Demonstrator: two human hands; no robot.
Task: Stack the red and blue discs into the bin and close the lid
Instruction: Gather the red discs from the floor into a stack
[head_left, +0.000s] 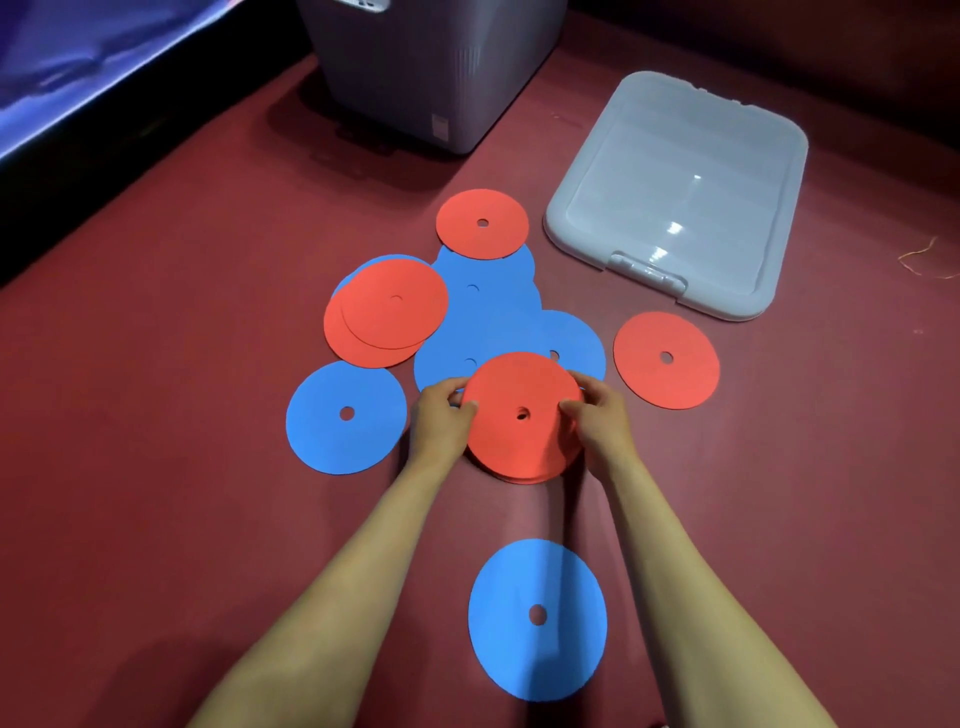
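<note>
Both hands grip a small stack of red discs (519, 384) just above the maroon floor: my left hand (441, 421) holds its left edge, my right hand (600, 418) its right edge. Behind the stack lie several overlapping blue discs (483, 317). Two red discs (387, 312) overlap at the left, one red disc (482, 223) lies farther back, another red disc (666, 359) to the right. A single blue disc (345, 415) lies left of my hands and a blue disc (537, 613) between my forearms. The grey bin (431, 67) stands at the back, its lid (680, 192) flat on the floor.
A blue fabric surface (67, 57) with a dark edge runs along the far left. Maroon floor (182, 364) spreads around the discs. A thin bit of thread (924, 257) lies at the far right.
</note>
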